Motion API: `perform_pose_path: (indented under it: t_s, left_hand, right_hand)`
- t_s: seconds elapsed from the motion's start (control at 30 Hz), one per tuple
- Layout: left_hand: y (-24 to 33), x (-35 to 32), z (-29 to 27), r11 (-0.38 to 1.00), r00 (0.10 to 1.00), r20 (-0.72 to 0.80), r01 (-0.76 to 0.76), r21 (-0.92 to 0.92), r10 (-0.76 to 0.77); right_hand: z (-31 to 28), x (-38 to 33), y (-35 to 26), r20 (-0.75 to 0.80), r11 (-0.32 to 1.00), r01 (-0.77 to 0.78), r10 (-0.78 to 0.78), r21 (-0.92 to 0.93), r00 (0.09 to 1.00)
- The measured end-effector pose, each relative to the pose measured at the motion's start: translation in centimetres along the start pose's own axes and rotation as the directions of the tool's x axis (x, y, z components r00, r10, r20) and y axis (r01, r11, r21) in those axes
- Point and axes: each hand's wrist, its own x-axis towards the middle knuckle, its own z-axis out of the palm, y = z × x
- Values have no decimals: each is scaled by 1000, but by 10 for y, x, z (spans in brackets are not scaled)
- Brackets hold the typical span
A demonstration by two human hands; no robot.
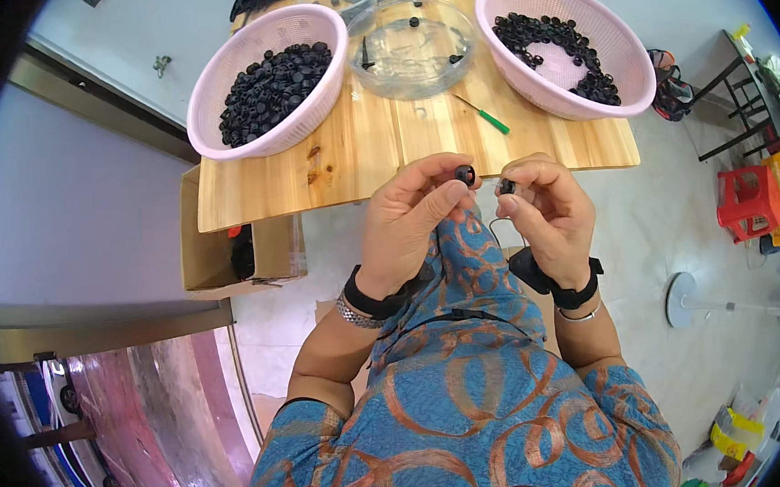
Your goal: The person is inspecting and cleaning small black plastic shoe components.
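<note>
Head view looks down past a blue and orange patterned garment to two hands raised just short of the near edge of a wooden table [347,169]. Beyond the grip and to its left sits a pink basket [212,83] heaped with small black parts; beyond and to its right a second pink basket [618,52] holds fewer of the same, spread along its floor. Between the baskets, straight ahead of the fingers, stands a clear shallow dish [412,63] with a few black bits in it, and nearer the grip a thin green-handled tool [482,114] lies on the wood.

The left hand [406,219] pinches a small black round cap [465,175] between thumb and fingertips, its open end turned toward the other hand. The right hand [548,208] is closed in a pinch on a smaller dark piece [506,186], held just beside the cap, the two nearly touching.

Both pieces look light, hard and smooth, likely moulded plastic or rubber, so they should not crush but could slip or spring away. Holding the cap by its outer rim, with fingertips clear of the opening, seems the surest purchase.
</note>
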Motion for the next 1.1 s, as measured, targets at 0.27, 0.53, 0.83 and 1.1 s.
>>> perform_pose_path:
  t_s: [0.27, 0.53, 0.83, 1.1]
  left_hand:
    - [1, -4, -9, 996, 997, 16, -71, 60, 70]
    - [4, -6, -4, 999, 999, -17, -45, -16, 45]
    - [1, -3, -15, 952, 992, 106, 100, -289, -72]
    - [-1, -3, -15, 951, 993, 49, 119, -284, -110]
  right_hand:
    - [11, 8, 1, 67, 976, 126, -116, -176, 991]
    - [12, 11, -5, 100, 951, 183, -163, -250, 982]
    - [12, 18, -16, 179, 910, 222, -167, -350, 970]
    - [17, 22, -19, 197, 871, 240, -170, -428, 966]
